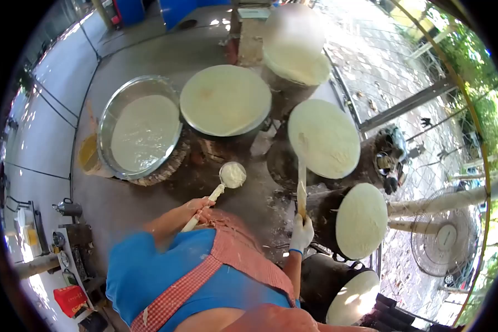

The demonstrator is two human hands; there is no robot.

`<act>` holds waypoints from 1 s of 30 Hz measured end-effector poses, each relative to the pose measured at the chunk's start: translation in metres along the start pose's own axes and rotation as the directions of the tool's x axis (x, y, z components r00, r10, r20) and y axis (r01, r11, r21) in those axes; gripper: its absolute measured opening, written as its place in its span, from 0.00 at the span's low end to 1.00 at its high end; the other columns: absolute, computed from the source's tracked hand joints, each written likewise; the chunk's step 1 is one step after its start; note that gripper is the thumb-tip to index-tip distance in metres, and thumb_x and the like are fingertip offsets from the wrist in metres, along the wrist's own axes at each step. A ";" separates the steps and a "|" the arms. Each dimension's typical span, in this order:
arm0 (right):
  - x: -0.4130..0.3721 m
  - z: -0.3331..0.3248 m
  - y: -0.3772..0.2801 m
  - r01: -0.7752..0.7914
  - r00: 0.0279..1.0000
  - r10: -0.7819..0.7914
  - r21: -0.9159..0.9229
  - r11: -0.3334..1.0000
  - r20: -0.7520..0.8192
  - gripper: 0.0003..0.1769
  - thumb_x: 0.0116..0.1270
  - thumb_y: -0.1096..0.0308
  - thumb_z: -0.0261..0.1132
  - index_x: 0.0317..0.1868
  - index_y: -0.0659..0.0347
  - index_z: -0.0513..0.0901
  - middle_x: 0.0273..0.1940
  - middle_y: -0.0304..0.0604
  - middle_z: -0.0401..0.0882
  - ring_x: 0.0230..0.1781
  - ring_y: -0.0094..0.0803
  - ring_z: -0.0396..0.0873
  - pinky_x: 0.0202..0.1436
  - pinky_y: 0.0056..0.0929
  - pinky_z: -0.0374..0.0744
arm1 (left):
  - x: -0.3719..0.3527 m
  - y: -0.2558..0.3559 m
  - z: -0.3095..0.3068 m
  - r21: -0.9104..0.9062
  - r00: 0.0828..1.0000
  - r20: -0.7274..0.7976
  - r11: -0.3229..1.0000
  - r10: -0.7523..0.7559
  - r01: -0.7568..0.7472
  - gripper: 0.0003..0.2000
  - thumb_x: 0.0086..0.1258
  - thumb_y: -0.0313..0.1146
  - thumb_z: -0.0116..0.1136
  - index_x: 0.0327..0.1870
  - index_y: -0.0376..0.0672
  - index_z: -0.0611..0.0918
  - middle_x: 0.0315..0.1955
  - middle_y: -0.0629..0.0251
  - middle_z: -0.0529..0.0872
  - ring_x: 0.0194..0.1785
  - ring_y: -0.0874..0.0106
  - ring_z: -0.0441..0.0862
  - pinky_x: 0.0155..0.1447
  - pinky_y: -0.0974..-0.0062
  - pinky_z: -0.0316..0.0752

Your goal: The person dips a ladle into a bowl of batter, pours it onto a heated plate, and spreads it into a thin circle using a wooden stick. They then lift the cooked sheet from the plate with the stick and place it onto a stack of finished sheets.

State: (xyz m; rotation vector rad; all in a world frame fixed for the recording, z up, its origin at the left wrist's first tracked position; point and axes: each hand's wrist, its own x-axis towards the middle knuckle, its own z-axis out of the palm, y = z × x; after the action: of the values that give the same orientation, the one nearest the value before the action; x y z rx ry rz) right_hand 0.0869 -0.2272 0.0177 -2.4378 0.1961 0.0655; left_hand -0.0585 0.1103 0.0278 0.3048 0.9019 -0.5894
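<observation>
My left hand (197,208) is closed around the handle of a ladle (232,175), whose round bowl holds white batter. The ladle hangs over the dark floor, in front of my apron. A white glove covers my right hand (301,234), which grips the wooden handle of a long flat spatula (301,188). Its blade reaches forward and overlaps the left edge of a round pale steaming surface (329,138). Forward and left stands a large metal basin (103,119) of white batter (145,133), beside another wide pale round top (225,99).
Steam rises over a farther round top (296,61). To the right are another pale round top (362,221) on a dark drum and a standing fan (444,238). A lower round top (353,299) lies near my right side. A red box (70,300) sits at lower left.
</observation>
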 end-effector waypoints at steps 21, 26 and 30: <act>0.143 0.246 -0.320 0.993 0.032 -0.437 -0.078 -0.087 0.899 0.21 0.55 0.59 0.63 0.50 0.54 0.77 0.46 0.50 0.79 0.45 0.44 0.80 0.45 0.42 0.79 | -0.083 -0.034 -0.164 -0.504 0.996 -0.056 0.860 0.064 -0.084 0.08 0.76 0.40 0.40 0.48 0.51 0.71 0.12 0.74 0.60 0.10 0.84 0.52 0.11 0.86 0.51; 0.188 0.238 -0.393 0.994 0.100 -0.729 -0.093 0.050 0.677 0.16 0.59 0.59 0.58 0.44 0.58 0.80 0.42 0.53 0.80 0.43 0.51 0.79 0.46 0.45 0.77 | -0.078 -0.022 -0.160 -0.527 0.994 -0.043 0.843 0.097 -0.105 0.08 0.76 0.40 0.41 0.48 0.51 0.72 0.11 0.74 0.60 0.10 0.84 0.52 0.11 0.85 0.51; 0.274 0.231 -0.489 0.957 0.261 -0.846 -0.009 0.291 0.465 0.17 0.61 0.57 0.56 0.44 0.60 0.80 0.39 0.56 0.81 0.41 0.52 0.79 0.46 0.47 0.76 | -0.072 -0.001 -0.135 -0.540 0.984 -0.013 0.827 0.178 -0.157 0.09 0.76 0.39 0.41 0.49 0.50 0.73 0.11 0.73 0.60 0.09 0.84 0.52 0.11 0.85 0.51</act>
State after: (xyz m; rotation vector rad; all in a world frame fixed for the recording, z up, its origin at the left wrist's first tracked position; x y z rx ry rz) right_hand 0.4353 0.2568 0.1241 -2.3454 -1.5746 0.0337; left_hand -0.1801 0.2003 0.0058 -0.1408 0.9549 -0.1566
